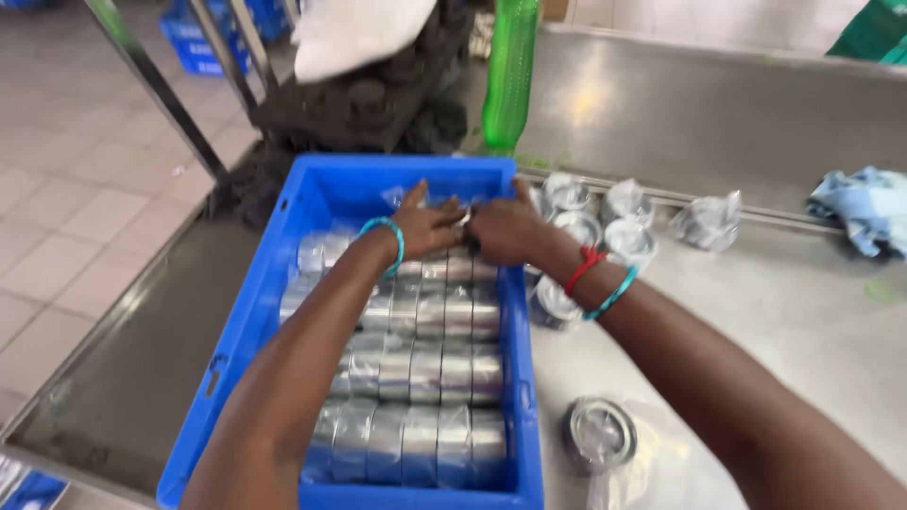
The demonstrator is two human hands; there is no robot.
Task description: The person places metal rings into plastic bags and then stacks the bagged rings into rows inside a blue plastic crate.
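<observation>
A: Where are the hands?

B: Both are over the far end of the blue crate [283, 312]. The left hand [425, 225] and right hand [505, 227] meet above the top row of wrapped metal rings [416, 373]. The fingers [414, 198] curl down onto one wrapped ring between them, but I cannot tell how firm the grip is, since the hands hide it.

A: How should that ring be seated?

B: I'd judge it best stood on edge like its neighbours, pressed snug against the far wall of the crate, with the wrap kept smooth so the row stays even.

A: What packages lie about?

B: Right of the crate, on the steel surface [812, 321], sits a cluster of clear-wrapped rings [605, 222], touching one another. Farther right of the crate lies one crumpled wrapped piece [709, 222]. Near the crate's near right corner lies a single ring flat in loose film [600, 434].

A: Anything else?

B: A green bottle [510, 71] stands just beyond the crate. A blue cloth [864, 208] lies well right of it.
</observation>
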